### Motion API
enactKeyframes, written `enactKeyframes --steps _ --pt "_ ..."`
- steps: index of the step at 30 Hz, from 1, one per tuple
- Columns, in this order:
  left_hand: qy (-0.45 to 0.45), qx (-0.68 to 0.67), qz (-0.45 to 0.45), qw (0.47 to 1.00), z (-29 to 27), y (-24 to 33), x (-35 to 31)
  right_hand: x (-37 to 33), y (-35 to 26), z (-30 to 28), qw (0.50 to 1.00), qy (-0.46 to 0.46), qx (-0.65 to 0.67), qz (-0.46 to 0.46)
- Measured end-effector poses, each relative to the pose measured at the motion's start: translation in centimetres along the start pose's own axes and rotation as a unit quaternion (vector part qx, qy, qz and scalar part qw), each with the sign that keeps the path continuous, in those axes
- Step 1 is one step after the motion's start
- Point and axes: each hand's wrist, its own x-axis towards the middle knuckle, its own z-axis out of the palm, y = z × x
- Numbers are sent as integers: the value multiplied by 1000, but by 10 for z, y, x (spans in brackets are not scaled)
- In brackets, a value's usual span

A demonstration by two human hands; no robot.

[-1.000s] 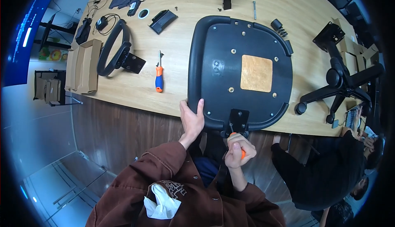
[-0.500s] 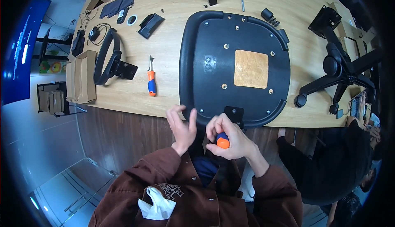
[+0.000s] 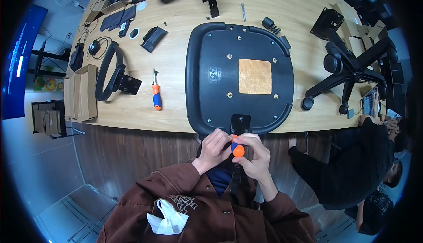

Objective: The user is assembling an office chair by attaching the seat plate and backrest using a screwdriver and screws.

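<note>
My right hand (image 3: pixel 254 157) is closed around the orange and blue handle of a screwdriver (image 3: pixel 238 149), whose butt end faces up toward me. My left hand (image 3: pixel 213 149) is pinched against the far side of that handle; whatever its fingertips hold is hidden. Both hands are at the table's near edge, just below a black metal bracket (image 3: pixel 241 122) on the upturned chair seat (image 3: pixel 227 78). The seat has a black underside, several bolt holes and a square wooden patch. The screwdriver's tip cannot be seen.
A second screwdriver (image 3: pixel 157 95) lies left of the seat, near a black armrest (image 3: pixel 113 75) and an open cardboard box (image 3: pixel 81 94). Beyond the seat are a long bolt (image 3: pixel 243 12) and a black spring part (image 3: pixel 270 24). A wheeled chair base (image 3: pixel 351 64) stands right; another person (image 3: pixel 352 168) sits near it.
My left hand has gone from open and apart to pinched beside the screwdriver. My right hand still grips the handle, now tighter in its fingers. The whole view has shifted slightly.
</note>
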Motion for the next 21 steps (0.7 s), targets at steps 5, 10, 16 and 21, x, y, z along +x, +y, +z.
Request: enactKeyframes --steps 5,10,16,21 --pt "6 -2 -34 999 7 4 5 -6 2 20 989 115 92 -2" --pt "-2 -66 -41 997 0 6 16 -3 -8 8 988 124 -94 -10" --pt "-16 -68 -12 997 -1 -1 14 -1 -19 18 983 109 108 100" --pt "38 -53 -24 998 14 -3 10 0 -8 30 979 163 -120 -14"
